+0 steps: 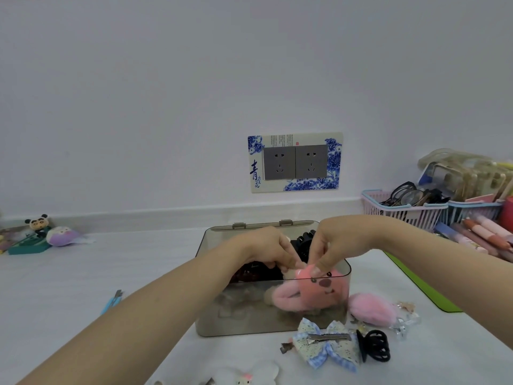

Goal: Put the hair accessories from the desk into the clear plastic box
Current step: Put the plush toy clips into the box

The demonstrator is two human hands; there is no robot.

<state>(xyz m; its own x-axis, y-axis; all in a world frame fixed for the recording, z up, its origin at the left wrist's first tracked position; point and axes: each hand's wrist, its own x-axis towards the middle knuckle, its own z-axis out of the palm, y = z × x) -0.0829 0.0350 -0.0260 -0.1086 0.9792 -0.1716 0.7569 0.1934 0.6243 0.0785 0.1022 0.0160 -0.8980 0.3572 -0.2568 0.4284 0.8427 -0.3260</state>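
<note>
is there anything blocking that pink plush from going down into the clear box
Nothing visible blocks it. The clear box is open on top, and both hands, left hand and right hand, hold the pink plush already partly inside. Dark clips lie toward the back left.

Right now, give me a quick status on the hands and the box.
Left hand and right hand pinching pink plush accessory into clear plastic box. Blue bow clip, black claw clip left on desk. Nothing blocking.

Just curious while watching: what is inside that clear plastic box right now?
A pink plush animal, held by both hands, left hand and right hand, a black claw clip at the back, and dark accessories. The arms cover the rest of the clear plastic box.
</note>
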